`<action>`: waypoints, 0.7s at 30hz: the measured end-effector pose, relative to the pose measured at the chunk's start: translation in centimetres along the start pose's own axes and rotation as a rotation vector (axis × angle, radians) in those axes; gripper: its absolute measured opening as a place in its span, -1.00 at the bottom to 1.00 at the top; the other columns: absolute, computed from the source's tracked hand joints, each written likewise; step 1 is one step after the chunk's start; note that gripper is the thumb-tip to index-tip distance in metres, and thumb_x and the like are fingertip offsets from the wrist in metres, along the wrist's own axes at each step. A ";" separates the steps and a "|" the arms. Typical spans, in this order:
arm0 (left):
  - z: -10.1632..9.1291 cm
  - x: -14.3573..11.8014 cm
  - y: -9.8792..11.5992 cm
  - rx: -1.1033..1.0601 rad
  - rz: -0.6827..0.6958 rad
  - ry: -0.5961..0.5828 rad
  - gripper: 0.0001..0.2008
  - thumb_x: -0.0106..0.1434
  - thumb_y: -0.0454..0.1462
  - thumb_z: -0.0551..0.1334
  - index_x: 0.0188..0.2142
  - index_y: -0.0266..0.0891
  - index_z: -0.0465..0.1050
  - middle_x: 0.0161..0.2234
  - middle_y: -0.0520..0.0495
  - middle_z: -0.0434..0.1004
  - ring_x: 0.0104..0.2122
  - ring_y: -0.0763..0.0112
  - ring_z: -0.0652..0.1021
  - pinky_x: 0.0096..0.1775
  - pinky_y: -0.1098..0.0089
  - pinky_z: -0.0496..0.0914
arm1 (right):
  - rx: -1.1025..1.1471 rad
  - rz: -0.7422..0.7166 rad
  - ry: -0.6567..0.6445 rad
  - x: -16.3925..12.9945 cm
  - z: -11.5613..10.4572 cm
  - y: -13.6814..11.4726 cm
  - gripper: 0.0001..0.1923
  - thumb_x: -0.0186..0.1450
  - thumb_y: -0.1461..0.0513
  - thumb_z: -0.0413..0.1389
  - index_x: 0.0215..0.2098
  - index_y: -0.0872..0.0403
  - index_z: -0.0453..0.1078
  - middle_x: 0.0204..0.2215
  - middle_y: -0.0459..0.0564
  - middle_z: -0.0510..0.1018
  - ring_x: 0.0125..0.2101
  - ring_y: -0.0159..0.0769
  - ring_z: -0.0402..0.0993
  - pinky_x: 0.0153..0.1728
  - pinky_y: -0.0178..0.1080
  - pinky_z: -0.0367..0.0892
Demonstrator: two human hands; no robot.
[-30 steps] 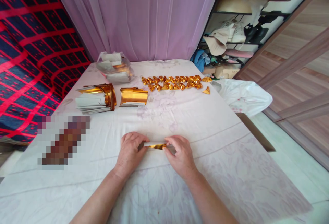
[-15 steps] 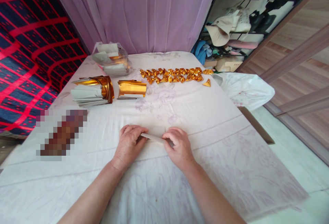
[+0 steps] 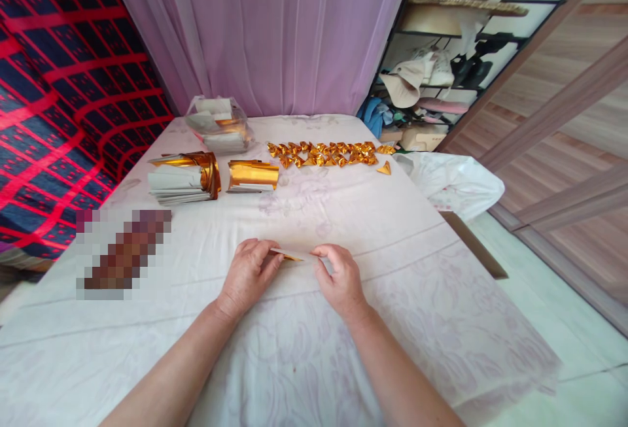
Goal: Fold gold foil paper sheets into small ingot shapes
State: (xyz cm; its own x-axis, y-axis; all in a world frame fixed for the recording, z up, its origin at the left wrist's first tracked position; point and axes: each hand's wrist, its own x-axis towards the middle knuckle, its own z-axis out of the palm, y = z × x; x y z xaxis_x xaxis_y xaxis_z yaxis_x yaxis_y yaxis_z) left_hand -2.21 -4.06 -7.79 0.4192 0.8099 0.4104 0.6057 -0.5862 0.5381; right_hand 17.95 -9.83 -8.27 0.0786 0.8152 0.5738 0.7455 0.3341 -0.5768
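— So we have the strip of paper (image 3: 296, 256) between our two hands, near the table's (image 3: 392, 231) front edge, about midway between its left and right sides. It is pale on the side facing up, with a sliver of gold foil showing along its lower edge.

— Right, and our left hand (image 3: 248, 274) is pinched on its left end, thumb on top, fingers curled under. Our right hand (image 3: 341, 278) is closed on the right end the same way, fingertips (image 3: 324, 254) bent down onto the paper. Whether the strip lies on the cloth or hangs just above it, we cannot tell.

— Farther back, toward the far left corner, we see a stack of pale sheets (image 3: 177, 186) with a gold curl on its right side, and just beside it a smaller gold sheaf (image 3: 253, 175).

— Behind those, at the far edge, sits a clear plastic bag (image 3: 219, 125) holding more sheets. To its right, a row of small folded gold pieces (image 3: 326, 153) runs along the far edge, with one single gold triangle (image 3: 384, 168) lying apart near the right edge.

— On the left side of the table we have a blurred patch (image 3: 122, 254), so nothing can be made out there. A white bag (image 3: 451, 182) hangs off the table's right edge, and a purple curtain (image 3: 260, 28) falls behind the far edge.
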 end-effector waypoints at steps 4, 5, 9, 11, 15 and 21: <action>0.0 -0.2 0.8 -0.193 -0.031 0.021 -0.86 0.31 -0.18 0.14 -0.23 -0.15 0.40 -0.34 -0.02 0.57 -0.31 0.36 0.55 -0.22 0.34 0.42 | 0.105 0.058 0.068 -0.1 -0.3 -0.5 -0.89 0.27 0.27 0.03 -0.26 0.02 0.39 -0.40 -0.07 0.60 -0.38 -0.32 0.55 -0.31 -0.30 0.42; 0.0 -0.2 1.1 -0.242 -0.053 0.013 -0.86 0.32 -0.17 0.14 -0.24 -0.16 0.40 -0.35 -0.01 0.56 -0.33 0.39 0.55 -0.24 0.37 0.42 | 0.130 0.077 0.079 -0.1 -0.3 -0.6 -0.89 0.28 0.26 0.04 -0.25 0.02 0.39 -0.41 -0.08 0.60 -0.40 -0.33 0.55 -0.33 -0.32 0.43; -0.1 -0.3 2.0 -0.410 -0.166 -0.003 -0.87 0.30 -0.17 0.15 -0.28 -0.18 0.37 -0.45 0.06 0.48 -0.45 0.48 0.50 -0.36 0.46 0.39 | 0.204 0.164 0.093 -0.2 -0.3 -1.0 -0.89 0.30 0.21 0.04 -0.25 0.03 0.39 -0.40 -0.06 0.60 -0.42 -0.34 0.56 -0.35 -0.34 0.45; 0.1 -0.4 2.2 -0.492 -0.234 -0.003 -0.86 0.29 -0.16 0.16 -0.27 -0.18 0.35 -0.49 0.08 0.45 -0.48 0.49 0.48 -0.38 0.47 0.39 | 0.235 0.204 0.075 -0.2 -0.3 -1.1 -0.88 0.30 0.20 0.03 -0.25 0.03 0.38 -0.41 -0.05 0.60 -0.42 -0.34 0.55 -0.36 -0.33 0.45; 0.6 -0.6 2.1 -0.521 -0.323 -0.030 -0.78 0.29 -0.16 0.15 -0.11 -0.16 0.33 -0.49 0.10 0.48 -0.49 0.47 0.51 -0.41 0.47 0.41 | 0.207 0.249 0.054 -0.2 -0.1 -1.0 -0.87 0.30 0.19 0.03 -0.22 0.02 0.38 -0.41 -0.05 0.60 -0.42 -0.34 0.55 -0.35 -0.32 0.45; 0.8 -0.3 1.5 -0.004 -0.203 -0.034 -0.47 0.24 -0.26 0.21 0.20 -0.14 0.19 -0.45 0.10 0.55 -0.36 0.32 0.55 -0.16 0.26 0.39 | -0.069 0.194 0.008 0.0 0.9 0.3 -0.83 0.25 0.24 0.04 -0.21 0.06 0.41 -0.43 -0.03 0.61 -0.38 -0.24 0.55 -0.24 -0.19 0.38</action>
State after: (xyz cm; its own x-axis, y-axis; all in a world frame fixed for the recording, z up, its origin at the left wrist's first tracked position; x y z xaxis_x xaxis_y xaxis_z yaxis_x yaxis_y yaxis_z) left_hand -0.85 -5.17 -7.69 0.3116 0.9116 0.2683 0.6774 -0.4111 0.6101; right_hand 17.61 -9.36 -8.97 0.2302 0.8575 0.4602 0.7591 0.1377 -0.6363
